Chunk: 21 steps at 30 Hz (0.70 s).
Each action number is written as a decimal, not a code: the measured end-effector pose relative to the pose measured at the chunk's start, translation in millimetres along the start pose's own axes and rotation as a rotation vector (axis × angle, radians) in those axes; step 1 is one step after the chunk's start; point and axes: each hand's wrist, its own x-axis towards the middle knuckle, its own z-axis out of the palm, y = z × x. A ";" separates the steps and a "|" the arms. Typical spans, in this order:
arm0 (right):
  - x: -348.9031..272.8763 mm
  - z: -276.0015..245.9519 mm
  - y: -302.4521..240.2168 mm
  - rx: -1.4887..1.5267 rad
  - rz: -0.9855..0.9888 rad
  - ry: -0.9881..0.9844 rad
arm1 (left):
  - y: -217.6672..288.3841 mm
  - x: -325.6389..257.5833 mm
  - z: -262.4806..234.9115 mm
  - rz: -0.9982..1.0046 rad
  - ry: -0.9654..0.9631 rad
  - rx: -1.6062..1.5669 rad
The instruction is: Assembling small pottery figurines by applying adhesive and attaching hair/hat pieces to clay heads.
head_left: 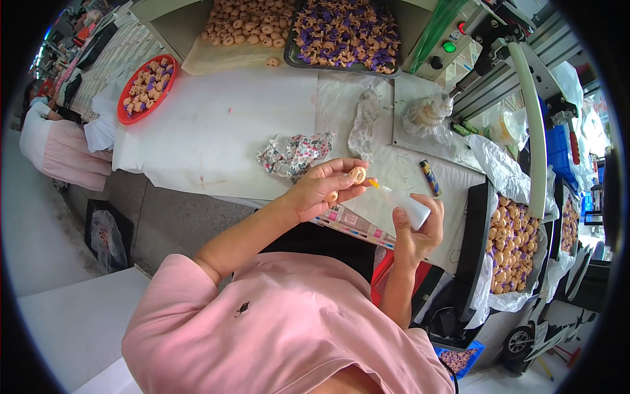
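Note:
Between the thumb and fingers of my left hand [321,187] is a small round beige plastic part [357,175] with a hollow opening. A second beige piece [331,196] sits lower in the same hand, under the curled fingers. My right hand [420,238] is wrapped round a white squeeze bottle [412,210], tilted so that its thin nozzle points at my left hand. An orange-yellow tip [373,182] shows at the nozzle end, close to the beige part; whether they touch I cannot tell. A crumpled floral cloth [298,154] lies on the table just beyond my left hand.
On the white-covered table [216,125] stand a red basket [121,111] and a black tray [315,64] of beige and purple parts. Beige heads [249,23] are piled at the back. At right are a clamp press [469,79], a battery-like cylinder [430,177] and a lined bin of parts [508,246].

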 end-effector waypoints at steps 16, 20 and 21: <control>-1.2 10.2 5.9 0.036 0.034 -0.032 | -2.3 1.1 -2.8 0.014 0.044 0.078; 1.0 11.1 8.3 0.043 -0.014 0.012 | -2.4 0.9 -4.3 0.006 0.045 0.067; 1.3 10.3 8.1 0.024 -0.025 0.016 | -2.5 0.8 -4.5 0.006 0.045 0.067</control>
